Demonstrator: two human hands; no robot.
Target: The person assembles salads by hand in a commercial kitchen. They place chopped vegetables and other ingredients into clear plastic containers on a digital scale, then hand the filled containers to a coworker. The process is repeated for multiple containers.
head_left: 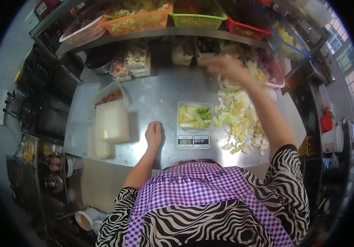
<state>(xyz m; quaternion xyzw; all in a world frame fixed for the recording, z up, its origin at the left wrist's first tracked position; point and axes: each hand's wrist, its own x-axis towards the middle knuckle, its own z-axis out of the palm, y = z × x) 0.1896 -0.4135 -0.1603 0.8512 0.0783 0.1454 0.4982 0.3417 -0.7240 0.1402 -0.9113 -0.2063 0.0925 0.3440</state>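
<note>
My left hand (154,133) rests on the metal table in a loose fist, with nothing seen in it. My right hand (228,68) reaches over the far right of the table, near the vegetable baskets, smeared by motion; its fingers do not show clearly. Between my arms, a clear plastic tub (195,115) of cut cabbage and green pieces sits on a kitchen scale (193,142) with a lit display. To its right, a large heap of chopped cabbage (241,117) spreads over the table, partly under my right forearm.
At left stand a stack of whitish plastic tubs (112,123) and a tub of reddish-brown pieces (114,95). Small baskets of cut vegetables (137,61) line the back. A pink basket (271,70) is at far right. Colored baskets (138,22) fill the overhead shelf (160,33).
</note>
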